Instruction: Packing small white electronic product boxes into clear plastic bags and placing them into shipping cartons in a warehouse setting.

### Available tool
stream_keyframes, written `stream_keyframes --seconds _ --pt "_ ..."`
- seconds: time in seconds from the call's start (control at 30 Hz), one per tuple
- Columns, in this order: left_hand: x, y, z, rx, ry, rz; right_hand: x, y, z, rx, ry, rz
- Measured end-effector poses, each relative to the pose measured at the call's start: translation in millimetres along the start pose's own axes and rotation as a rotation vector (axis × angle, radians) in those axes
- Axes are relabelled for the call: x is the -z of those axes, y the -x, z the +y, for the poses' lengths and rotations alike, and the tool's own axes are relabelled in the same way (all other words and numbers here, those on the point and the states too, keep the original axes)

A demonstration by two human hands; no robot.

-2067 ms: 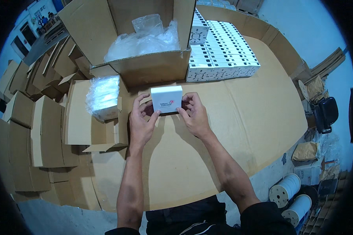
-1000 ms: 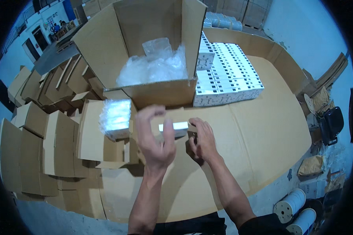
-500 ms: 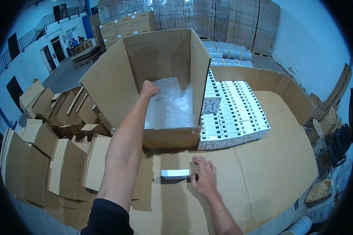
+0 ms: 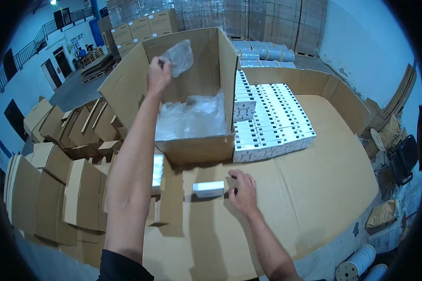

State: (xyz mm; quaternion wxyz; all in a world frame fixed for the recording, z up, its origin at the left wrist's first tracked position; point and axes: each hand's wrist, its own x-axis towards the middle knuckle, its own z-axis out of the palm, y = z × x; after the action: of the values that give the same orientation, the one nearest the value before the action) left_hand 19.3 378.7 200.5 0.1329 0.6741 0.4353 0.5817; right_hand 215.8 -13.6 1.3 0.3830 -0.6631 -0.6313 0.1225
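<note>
Warehouse hall with pale blue walls [image 4: 361,33], stacked brown cartons [image 4: 140,25] along the back, grey concrete floor [image 4: 72,91], dark doorways [image 4: 61,63] at left

carton [image 4: 126,89] floor: hidden under plastic | small white box [image 4: 208,189] right end: behind hand [image 4: 241,189]

Likely a warehouse: stacked cartons [image 4: 140,25], wrapped pallets [image 4: 267,21], flattened boxes [image 4: 56,187].

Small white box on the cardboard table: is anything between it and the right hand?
No. The right hand rests directly against the small white box, nothing between them. The left hand is raised over the open carton, holding a clear plastic bag.
</note>
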Motion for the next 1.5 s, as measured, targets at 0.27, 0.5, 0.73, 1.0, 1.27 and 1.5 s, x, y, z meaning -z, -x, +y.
stream_keyframes --seconds 0.27,0.5,0.73,1.0,1.27,1.5 --pt "108 138 181 -0.006 0.347 -0.006 -9 14 23 -0.188 -0.685 0.328" --pt "143 343 173 0.197 0.566 -0.192 10 71 -3 -0.135 -1.042 0.270" --pt "126 438 135 0.511 0.587 -0.467 18 99 -33 -0.114 -0.974 -0.203" --pt "114 453 101 0.651 0.585 -0.409 17 96 -32 -0.300 -0.822 -0.123" --pt "116 460 110 0.742 0.641 -0.298 7 101 -39 -0.288 -0.768 0.100" --pt "113 456 113 0.767 0.717 -0.307 6 103 -35 -0.187 -0.765 0.047"
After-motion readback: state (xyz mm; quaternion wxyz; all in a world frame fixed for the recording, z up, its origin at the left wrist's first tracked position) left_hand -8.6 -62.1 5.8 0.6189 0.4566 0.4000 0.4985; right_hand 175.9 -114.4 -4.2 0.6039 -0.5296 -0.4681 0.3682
